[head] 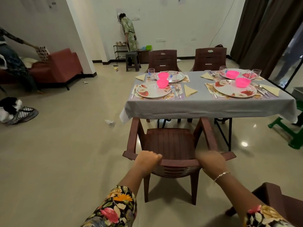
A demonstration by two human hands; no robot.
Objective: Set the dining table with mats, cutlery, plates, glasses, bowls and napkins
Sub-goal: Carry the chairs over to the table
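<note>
A brown plastic chair stands in front of me, its seat facing the dining table. My left hand grips the top of its backrest on the left. My right hand, a little blurred, grips the backrest on the right. The table wears a grey cloth and carries several place settings: floral mats, flowered plates, pink bowls, glasses, cutlery and folded yellow napkins.
Two more brown chairs stand at the table's far side, another at bottom right. A green stool is on the right. A red sofa and people are at the left and back; small litter lies on the floor.
</note>
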